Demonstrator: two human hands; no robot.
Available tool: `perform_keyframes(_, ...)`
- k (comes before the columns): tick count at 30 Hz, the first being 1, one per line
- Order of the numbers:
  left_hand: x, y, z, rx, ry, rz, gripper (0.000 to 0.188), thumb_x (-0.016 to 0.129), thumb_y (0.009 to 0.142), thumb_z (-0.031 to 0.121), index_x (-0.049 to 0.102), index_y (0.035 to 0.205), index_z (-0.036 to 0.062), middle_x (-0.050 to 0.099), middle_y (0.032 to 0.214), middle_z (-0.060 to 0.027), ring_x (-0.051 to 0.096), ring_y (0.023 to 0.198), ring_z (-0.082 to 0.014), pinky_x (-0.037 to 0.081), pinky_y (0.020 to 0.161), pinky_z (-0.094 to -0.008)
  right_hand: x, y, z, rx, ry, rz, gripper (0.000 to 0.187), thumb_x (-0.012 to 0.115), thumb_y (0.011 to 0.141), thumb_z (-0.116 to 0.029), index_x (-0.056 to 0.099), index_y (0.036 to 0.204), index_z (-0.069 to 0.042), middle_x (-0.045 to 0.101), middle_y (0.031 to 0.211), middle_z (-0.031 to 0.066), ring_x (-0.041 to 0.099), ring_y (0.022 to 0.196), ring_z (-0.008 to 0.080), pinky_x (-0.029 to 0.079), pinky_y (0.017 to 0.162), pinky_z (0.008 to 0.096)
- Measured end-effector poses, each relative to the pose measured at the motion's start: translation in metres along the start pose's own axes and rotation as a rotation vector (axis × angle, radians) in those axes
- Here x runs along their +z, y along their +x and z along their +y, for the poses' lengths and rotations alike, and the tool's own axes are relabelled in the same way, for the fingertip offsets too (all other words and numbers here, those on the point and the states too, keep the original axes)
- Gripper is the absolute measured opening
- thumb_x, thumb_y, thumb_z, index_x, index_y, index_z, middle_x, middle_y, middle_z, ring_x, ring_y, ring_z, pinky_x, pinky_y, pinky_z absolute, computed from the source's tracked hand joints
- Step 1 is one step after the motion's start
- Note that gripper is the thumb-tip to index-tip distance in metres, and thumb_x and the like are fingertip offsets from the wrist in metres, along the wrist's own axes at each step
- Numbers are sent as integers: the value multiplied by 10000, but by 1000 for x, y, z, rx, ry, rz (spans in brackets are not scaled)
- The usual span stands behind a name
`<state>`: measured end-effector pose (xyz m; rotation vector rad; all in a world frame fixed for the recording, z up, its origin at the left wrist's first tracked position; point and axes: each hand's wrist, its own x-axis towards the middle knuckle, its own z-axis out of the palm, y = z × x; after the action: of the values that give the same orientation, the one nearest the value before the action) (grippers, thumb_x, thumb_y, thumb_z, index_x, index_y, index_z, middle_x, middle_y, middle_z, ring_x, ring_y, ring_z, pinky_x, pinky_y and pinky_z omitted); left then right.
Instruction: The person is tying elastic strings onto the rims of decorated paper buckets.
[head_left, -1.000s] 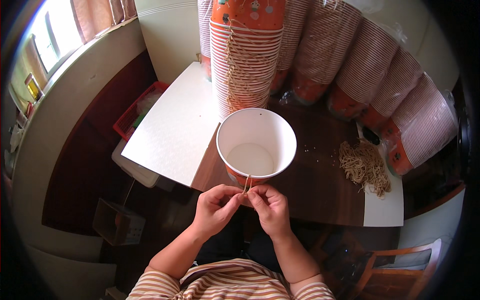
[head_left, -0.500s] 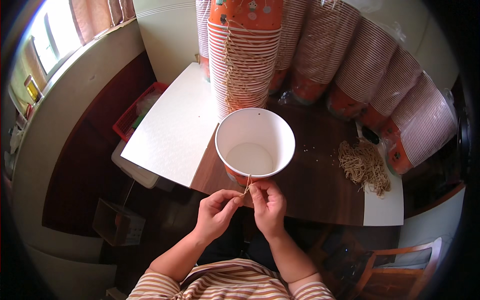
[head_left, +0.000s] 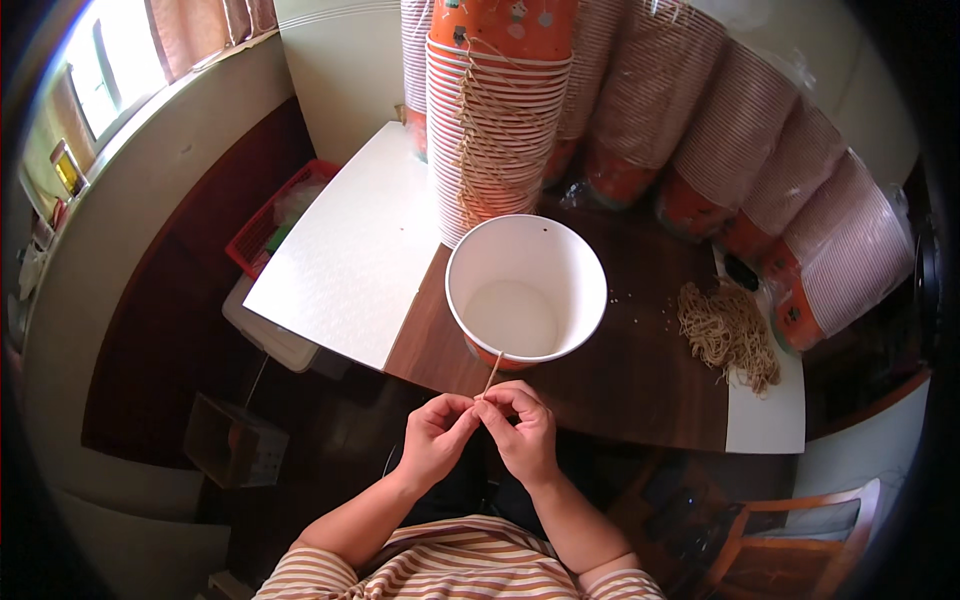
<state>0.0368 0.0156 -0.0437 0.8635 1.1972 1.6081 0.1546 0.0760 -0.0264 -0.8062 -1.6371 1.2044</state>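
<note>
A white-lined paper bucket [head_left: 526, 290] with an orange outside stands upright at the table's near edge, its mouth facing me. A tan cord [head_left: 493, 372] runs from its near rim down to my fingers. My left hand [head_left: 437, 432] pinches the cord between thumb and forefinger. Right beside it, with fingertips touching, my right hand [head_left: 520, 430] pinches the same cord. Where the cord's end lies is hidden by the fingers. The bucket has a small dark hole in its far wall.
Behind the bucket rises a tall stack of orange buckets [head_left: 500, 130] with cords hanging down its side. Plastic-wrapped bucket stacks [head_left: 735, 140] line the back right. A heap of tan cords [head_left: 727, 335] lies at the right. A red basket [head_left: 262, 225] and a wooden chair [head_left: 790, 550] flank the table.
The bucket has shifted slightly to the right. My hands have drawn closer together and a little lower, and the cord between rim and fingers now looks straighter.
</note>
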Motion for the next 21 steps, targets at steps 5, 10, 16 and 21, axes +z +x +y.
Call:
perform_keyframes(5,3,0,6,-18,19,4,96,635,886,82,607,870,-8,611,780,6,517,687,-34,414,603,-167,2,0,6,224,316,58,48,659,850,-54,650,877,-15,642,862,21,579,767,73,473,709,210)
perform_keyframes(10,4,1,-1,-46,64,-3,90,642,871,71,606,825,2,593,737,27,490,650,-22,389,574,-171,9,15,-9,305,539,212,84,658,856,-66,668,922,-15,641,785,-4,547,676,35,438,620,168)
perform_keyframes(16,-1,2,-13,-88,96,-4,93,646,860,69,607,806,5,590,723,33,486,643,-20,388,567,-175,9,34,-24,278,451,268,82,657,863,-85,671,895,-11,582,672,-27,462,538,25,356,488,162)
perform_keyframes(21,-1,3,-24,-123,140,-19,102,653,857,77,607,800,6,586,713,36,479,636,-19,386,563,-177,15,42,-24,239,452,329,92,650,869,-87,663,899,-2,567,655,-26,450,506,30,352,474,172)
